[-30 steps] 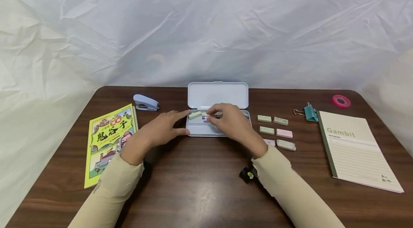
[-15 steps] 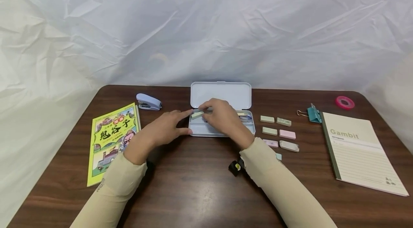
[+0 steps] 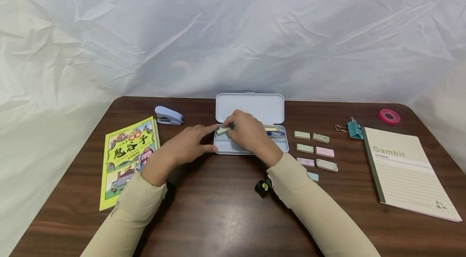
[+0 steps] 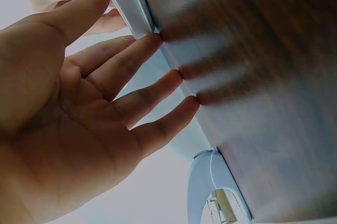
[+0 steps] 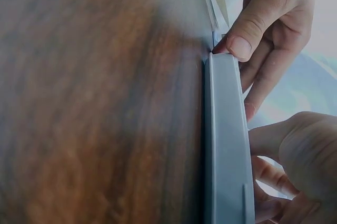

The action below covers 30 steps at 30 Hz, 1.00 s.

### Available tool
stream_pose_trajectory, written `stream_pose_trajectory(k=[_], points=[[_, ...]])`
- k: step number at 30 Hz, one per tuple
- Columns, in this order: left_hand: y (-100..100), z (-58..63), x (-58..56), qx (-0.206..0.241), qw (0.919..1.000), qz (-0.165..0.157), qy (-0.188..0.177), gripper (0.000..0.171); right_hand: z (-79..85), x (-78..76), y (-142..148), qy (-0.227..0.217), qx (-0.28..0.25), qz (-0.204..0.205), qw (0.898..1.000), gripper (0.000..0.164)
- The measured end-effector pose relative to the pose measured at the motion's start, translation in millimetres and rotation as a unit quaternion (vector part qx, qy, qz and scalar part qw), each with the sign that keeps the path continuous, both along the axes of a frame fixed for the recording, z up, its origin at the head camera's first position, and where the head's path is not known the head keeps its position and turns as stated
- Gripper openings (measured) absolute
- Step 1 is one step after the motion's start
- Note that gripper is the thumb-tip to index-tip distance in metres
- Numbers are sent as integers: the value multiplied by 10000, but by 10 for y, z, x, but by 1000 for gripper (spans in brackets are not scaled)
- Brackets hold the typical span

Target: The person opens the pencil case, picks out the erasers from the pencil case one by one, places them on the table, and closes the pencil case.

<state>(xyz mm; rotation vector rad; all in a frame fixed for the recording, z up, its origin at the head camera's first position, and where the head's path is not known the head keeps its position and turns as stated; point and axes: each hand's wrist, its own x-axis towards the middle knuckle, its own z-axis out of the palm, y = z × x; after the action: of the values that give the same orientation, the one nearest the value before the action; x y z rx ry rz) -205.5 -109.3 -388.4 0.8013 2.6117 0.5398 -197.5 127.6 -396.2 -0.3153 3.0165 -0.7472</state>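
A pale blue pencil case [image 3: 251,150] lies open with its lid up at the table's back middle; pens [image 3: 274,133] show in its rear compartment. My left hand [image 3: 187,144] steadies the case's left end, thumb on the front corner and fingers extended, as the left wrist view also shows. Over the case, my right hand [image 3: 249,133] pinches the end of a pale green eraser [image 3: 223,131] in the left part of the rear compartment. In the right wrist view, the case's front wall [image 5: 229,140] hides the right fingertips.
Right of the case lie several erasers [image 3: 325,152]. Further right are a teal binder clip [image 3: 354,129], a notebook [image 3: 411,172] and a pink tape roll [image 3: 389,116]. On the left are a blue stapler [image 3: 169,115] and a yellow comic book [image 3: 127,160].
My right hand has moved left within the case, from over the pens to the green eraser, uncovering pens on the right. My left hand stays at the case's left end.
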Motion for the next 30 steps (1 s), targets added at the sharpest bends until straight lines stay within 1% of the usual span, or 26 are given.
stream_pose_trajectory(k=[1,3,5,6,7,8,10,12,15,16,17,19,22,23,26,30], points=[[16,44,21,-10,10000,-10,-30,83,-4,0,8,16,-4,-3,10000,19],[35,71,39,-23,10000,-5,-20,82,-13,4,33,82,-10,5,10000,19],[-7,-121,-71,-22,9999,-55,95,86,-39,3,61,156,-38,-1,9999,18],[-4,-124,-76,-70,9999,-55,82,85,-49,4,76,192,-68,-5,9998,18],[-15,-182,-106,-71,9999,-54,105,85,-53,10,90,244,-106,-10,9996,18],[-19,-209,-116,-54,9999,-43,127,86,-54,20,103,290,-157,-18,9995,18],[4,-79,-42,-59,9999,-63,65,84,24,84,115,245,-249,-50,9994,19],[38,105,67,-29,10000,-33,-15,82,44,122,147,355,-317,-32,9989,20],[93,381,230,-14,10000,-33,-68,78,266,291,189,259,-454,-43,9986,19],[104,413,255,-14,10000,-17,-80,77,259,319,242,347,-551,19,9979,18],[113,437,273,-14,10000,3,-95,76,296,363,272,342,-615,6,9975,18],[124,459,293,-51,9999,27,-110,76,457,500,329,167,-761,-47,9969,18],[128,457,302,-82,9998,81,-153,76,501,604,459,14,-1031,-131,9946,17],[125,458,304,-91,9998,94,-157,76,564,659,482,-131,-1073,-215,9939,17],[120,453,297,-98,9998,97,-145,76,599,774,639,-344,-1332,-267,9901,17],[114,448,281,-81,9999,61,-132,75,653,972,889,-426,-1317,-392,9896,18]])
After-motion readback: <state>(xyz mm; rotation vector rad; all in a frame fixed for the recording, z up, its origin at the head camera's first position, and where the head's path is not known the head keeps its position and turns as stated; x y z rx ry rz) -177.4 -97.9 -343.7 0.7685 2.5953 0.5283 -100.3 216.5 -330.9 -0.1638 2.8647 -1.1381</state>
